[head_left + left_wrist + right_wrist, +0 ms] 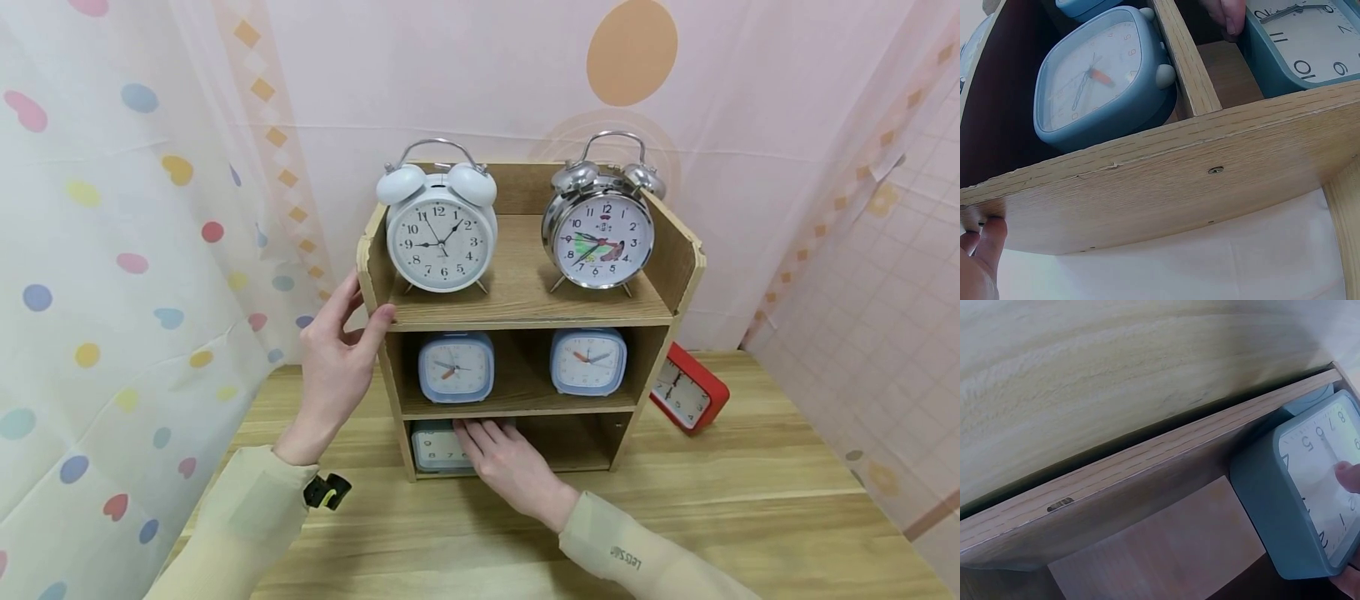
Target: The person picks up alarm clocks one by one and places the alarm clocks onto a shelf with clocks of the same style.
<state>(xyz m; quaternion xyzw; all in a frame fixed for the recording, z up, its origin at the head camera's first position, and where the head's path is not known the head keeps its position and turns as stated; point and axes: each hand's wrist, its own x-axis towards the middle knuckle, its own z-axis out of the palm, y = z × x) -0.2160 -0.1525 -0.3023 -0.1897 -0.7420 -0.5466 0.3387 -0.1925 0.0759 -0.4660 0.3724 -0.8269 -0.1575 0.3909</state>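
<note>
A three-tier wooden shelf (525,313) stands on the table. My left hand (337,362) holds its left side panel high up, thumb at the front edge and fingers along the outer side. In the bottom tier, at the left, sits a teal square alarm clock (435,450). My right hand (517,468) grips that clock; in the right wrist view the thumb (1349,476) lies on its dial and other fingers reach over its edge, partly out of frame. The middle tier carries two light-blue alarm clocks, one left (456,368) and one right (588,362).
On the top tier stand a white twin-bell alarm clock (442,242) and a silver twin-bell clock (598,237). A red square clock (693,390) leans on the table (780,467) right of the shelf. Patterned curtains (135,208) hang behind and at both sides.
</note>
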